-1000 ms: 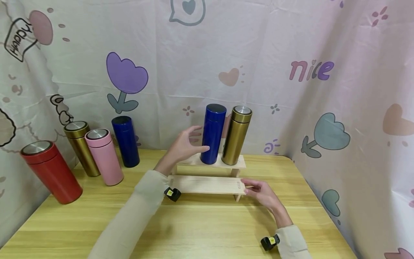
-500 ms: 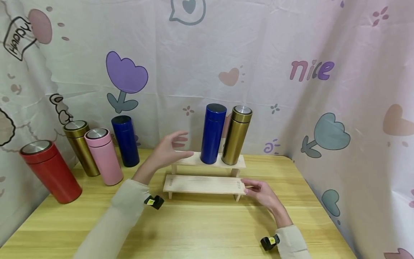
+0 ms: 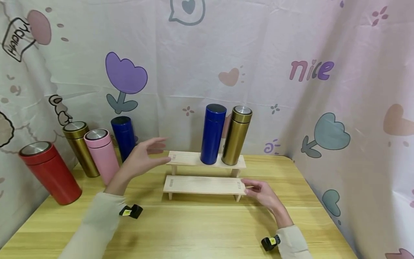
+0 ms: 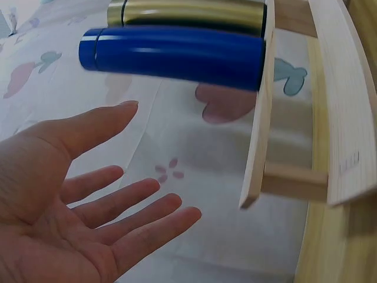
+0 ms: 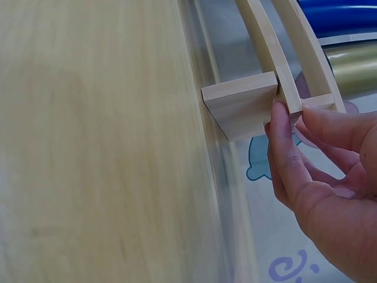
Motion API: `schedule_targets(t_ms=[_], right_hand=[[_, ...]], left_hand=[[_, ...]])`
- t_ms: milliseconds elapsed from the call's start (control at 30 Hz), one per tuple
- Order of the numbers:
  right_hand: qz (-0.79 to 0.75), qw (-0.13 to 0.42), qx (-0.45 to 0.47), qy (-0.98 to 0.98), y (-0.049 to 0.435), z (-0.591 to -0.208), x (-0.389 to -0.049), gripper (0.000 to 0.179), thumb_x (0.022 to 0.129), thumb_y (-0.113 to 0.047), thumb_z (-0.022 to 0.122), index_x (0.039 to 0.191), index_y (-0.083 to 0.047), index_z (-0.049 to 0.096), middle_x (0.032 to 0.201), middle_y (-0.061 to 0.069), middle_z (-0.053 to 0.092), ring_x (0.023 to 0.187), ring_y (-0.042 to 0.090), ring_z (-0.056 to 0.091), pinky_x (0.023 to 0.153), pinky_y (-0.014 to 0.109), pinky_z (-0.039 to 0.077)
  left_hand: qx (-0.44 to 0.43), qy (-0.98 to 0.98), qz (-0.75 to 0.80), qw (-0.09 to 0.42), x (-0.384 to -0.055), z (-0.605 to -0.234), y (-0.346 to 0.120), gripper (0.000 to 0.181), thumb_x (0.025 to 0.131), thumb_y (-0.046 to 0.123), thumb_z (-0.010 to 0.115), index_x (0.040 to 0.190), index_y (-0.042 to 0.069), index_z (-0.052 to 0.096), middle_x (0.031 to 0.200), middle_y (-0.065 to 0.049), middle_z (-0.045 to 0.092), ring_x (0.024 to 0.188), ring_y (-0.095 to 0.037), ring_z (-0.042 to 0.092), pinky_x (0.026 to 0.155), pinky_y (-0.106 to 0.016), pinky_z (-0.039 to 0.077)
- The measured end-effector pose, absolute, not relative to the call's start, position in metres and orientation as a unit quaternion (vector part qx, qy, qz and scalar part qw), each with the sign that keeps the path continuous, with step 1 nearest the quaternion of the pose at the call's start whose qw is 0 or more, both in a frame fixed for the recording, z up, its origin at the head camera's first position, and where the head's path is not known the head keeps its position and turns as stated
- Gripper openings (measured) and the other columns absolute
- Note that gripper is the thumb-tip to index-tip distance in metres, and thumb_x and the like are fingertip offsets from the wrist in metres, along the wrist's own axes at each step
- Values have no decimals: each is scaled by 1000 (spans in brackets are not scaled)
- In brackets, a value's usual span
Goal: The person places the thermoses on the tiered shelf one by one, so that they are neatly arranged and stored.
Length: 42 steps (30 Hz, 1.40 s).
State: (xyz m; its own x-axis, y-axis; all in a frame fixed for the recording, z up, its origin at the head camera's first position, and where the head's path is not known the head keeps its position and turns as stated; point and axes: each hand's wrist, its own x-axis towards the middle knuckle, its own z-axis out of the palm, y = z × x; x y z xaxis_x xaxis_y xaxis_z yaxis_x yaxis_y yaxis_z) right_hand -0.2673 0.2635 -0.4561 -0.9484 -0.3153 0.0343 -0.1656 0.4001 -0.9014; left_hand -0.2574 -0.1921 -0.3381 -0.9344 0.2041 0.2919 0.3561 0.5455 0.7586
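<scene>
A two-step wooden rack stands on the table. On its upper step, a blue thermos and a gold thermos stand side by side toward the right. My right hand pinches the right end of the lower step, thumb on top and fingers beneath, as the right wrist view shows on the rack's edge. My left hand is empty, fingers spread, left of the upper step; it overlaps a second blue thermos in the head view. In the left wrist view its palm faces the rack.
At the table's left stand a red thermos, another gold thermos and a pink thermos. A patterned curtain hangs behind and beside the wooden table.
My left hand has moved away from the blue thermos on the rack, leftward and slightly down toward the thermoses at the left. The right hand keeps its grip on the lower step.
</scene>
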Motion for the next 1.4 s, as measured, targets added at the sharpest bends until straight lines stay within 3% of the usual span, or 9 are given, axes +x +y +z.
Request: schedule_targets(t_ms=[400, 467, 567, 700, 900, 1000, 1133, 1400], right_hand=[[-528, 71, -153, 832, 264, -457, -267, 47, 97, -8, 69, 140, 7, 57, 142, 32, 58, 120, 41, 66, 90, 15, 57], [-526, 69, -152, 834, 264, -457, -267, 47, 97, -8, 69, 140, 7, 58, 142, 32, 58, 121, 42, 65, 90, 15, 56], [-523, 67, -152, 836, 264, -457, -268, 46, 97, -8, 68, 140, 6, 58, 143, 31, 58, 123, 42, 65, 91, 14, 56], [-522, 66, -157, 836, 263, -458, -269, 46, 97, -8, 68, 139, 7, 58, 143, 31, 58, 123, 42, 64, 91, 14, 56], [-518, 63, -159, 838, 265, -458, -268, 46, 98, -9, 68, 140, 6, 58, 144, 30, 57, 124, 43, 64, 92, 14, 55], [-521, 67, -155, 837, 266, -459, -268, 46, 98, -8, 68, 140, 6, 58, 145, 31, 57, 125, 43, 63, 92, 14, 55], [-525, 70, -155, 834, 266, -459, -268, 46, 99, -9, 67, 141, 6, 57, 145, 31, 56, 125, 43, 63, 92, 14, 56], [-523, 68, -157, 835, 266, -458, -269, 46, 99, -8, 67, 140, 7, 58, 145, 30, 57, 126, 43, 63, 93, 13, 54]], left_hand=[[-135, -881, -441, 108, -231, -359, -236, 65, 93, 26, 78, 149, 7, 51, 141, -27, 61, 124, -51, 63, 95, -61, 58], [-129, -883, -437, 111, -228, -361, -242, 65, 94, 27, 78, 149, 7, 51, 140, -26, 61, 123, -51, 63, 93, -56, 61], [-115, -887, -435, 109, -225, -364, -251, 66, 94, 31, 78, 149, 7, 50, 142, -25, 61, 124, -48, 64, 90, -37, 64], [-90, -891, -430, 112, -221, -367, -261, 68, 93, 33, 78, 149, 7, 50, 143, -24, 60, 122, -40, 67, 82, -13, 57], [-70, -899, -416, 115, -219, -365, -269, 69, 94, 39, 77, 149, 8, 51, 144, -24, 60, 123, -40, 65, 82, -16, 58], [-59, -901, -412, 120, -215, -363, -278, 69, 93, 40, 76, 149, 9, 51, 145, -22, 60, 117, -12, 67, 81, -9, 52], [-47, -900, -415, 122, -211, -361, -292, 69, 93, 40, 77, 150, 9, 51, 145, -24, 59, 100, 22, 50, 76, -5, 47], [-37, -913, -383, 131, -206, -359, -317, 68, 91, 35, 80, 148, 8, 53, 128, -14, 65, 92, 18, 53, 69, -11, 49]])
